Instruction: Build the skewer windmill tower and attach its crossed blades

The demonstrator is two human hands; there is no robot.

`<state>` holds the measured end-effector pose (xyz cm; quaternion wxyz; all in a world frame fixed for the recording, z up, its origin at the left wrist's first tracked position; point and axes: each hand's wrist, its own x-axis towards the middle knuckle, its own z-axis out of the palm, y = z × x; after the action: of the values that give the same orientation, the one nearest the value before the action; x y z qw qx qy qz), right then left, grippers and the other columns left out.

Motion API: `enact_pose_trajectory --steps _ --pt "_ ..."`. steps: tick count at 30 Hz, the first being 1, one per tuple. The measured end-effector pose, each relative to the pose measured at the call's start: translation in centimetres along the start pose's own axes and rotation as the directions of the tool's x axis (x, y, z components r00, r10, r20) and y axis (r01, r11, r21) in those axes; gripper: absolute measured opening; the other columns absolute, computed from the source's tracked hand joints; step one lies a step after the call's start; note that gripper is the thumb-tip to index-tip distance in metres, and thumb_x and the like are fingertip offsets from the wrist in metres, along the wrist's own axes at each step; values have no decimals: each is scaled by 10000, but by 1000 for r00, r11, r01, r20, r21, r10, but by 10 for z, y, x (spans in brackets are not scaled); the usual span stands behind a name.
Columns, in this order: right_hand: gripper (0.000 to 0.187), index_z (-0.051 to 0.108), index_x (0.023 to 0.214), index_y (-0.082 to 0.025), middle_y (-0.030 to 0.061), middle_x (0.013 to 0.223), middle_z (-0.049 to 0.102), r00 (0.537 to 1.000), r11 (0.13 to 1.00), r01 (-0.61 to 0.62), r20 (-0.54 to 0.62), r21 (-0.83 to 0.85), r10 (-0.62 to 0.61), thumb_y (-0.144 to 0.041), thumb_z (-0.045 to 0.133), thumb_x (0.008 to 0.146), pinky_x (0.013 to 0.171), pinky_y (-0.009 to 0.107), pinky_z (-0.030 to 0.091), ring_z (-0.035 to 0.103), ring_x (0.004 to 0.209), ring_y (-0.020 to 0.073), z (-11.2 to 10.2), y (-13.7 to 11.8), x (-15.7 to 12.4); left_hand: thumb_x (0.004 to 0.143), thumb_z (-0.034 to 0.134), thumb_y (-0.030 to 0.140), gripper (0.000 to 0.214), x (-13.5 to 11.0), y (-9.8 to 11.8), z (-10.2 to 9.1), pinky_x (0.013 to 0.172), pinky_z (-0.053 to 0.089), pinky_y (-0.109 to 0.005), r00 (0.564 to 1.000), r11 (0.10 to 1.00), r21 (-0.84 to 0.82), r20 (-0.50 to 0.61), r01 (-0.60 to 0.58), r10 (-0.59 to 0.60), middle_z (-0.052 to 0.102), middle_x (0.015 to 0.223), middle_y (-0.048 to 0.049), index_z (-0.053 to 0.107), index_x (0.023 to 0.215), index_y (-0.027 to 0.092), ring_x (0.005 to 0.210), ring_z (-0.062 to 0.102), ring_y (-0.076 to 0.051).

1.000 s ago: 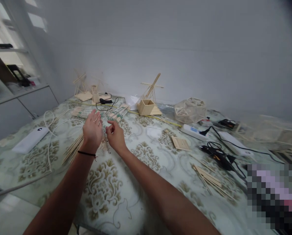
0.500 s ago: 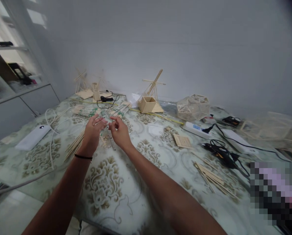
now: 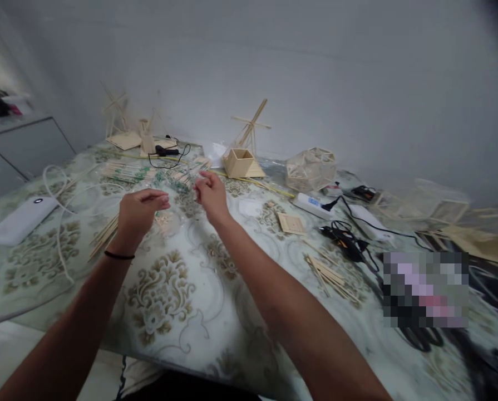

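Note:
My left hand (image 3: 138, 214) hovers over the patterned table (image 3: 169, 301) with thumb and fingers pinched together. My right hand (image 3: 210, 195) is a little farther off, its fingertips also pinched. A thin clear plastic wrap (image 3: 171, 218) seems to hang between them, but I cannot make out what either pinch holds. Bundles of green-tipped sticks (image 3: 127, 172) lie just beyond the hands. Loose bamboo sticks (image 3: 102, 236) lie left of my left wrist.
A small wooden box (image 3: 238, 162) and a stick windmill (image 3: 251, 125) stand at the back. Right of them are a stick lattice ball (image 3: 311, 170), a power strip (image 3: 313, 204), a black glue gun (image 3: 344, 239), a square wooden panel (image 3: 291, 224) and a stick pile (image 3: 328, 275). A white device (image 3: 19, 220) lies left.
My left hand went from open to pinched. Both hands rose slightly and drew apart, the right one moving farther away. The view has swung to the right.

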<state>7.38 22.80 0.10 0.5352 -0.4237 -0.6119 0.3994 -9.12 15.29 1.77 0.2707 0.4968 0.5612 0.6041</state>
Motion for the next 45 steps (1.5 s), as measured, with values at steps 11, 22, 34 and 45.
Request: enact_pose_trajectory --steps 11,22,34,45 --pt "155 688 825 -192 -28 612 685 979 867 -7 175 -499 109 -61 614 787 663 268 464 597 556 135 -152 26 -45 717 674 176 138 4 -4 -11 1150 408 -422 964 908 348 205 -232 168 802 970 -71 785 696 255 1098 692 -326" --pt "315 779 1141 -163 103 925 734 902 780 314 427 -540 -67 -73 547 949 858 316 510 666 898 209 -109 43 -89 776 610 147 285 -9 -5 -10 1120 451 -375 922 878 311 255 -363 291 800 1118 -24 826 886 297 1110 702 -280" --pt "290 755 1156 -230 74 933 721 941 767 258 332 -587 -63 -162 526 991 810 317 530 666 862 199 -142 29 -131 965 586 276 214 -65 -3 27 797 566 -281 618 807 154 727 -570 299 796 922 -43 796 1009 269 838 741 -199" --pt "300 750 1069 -172 108 1003 693 996 688 80 82 -722 -30 -115 489 932 830 344 535 669 882 216 -178 50 -115 988 486 186 291 -67 -20 24 774 535 -285 523 795 155 822 -586 225 777 931 -48 755 1083 240 837 724 -190"
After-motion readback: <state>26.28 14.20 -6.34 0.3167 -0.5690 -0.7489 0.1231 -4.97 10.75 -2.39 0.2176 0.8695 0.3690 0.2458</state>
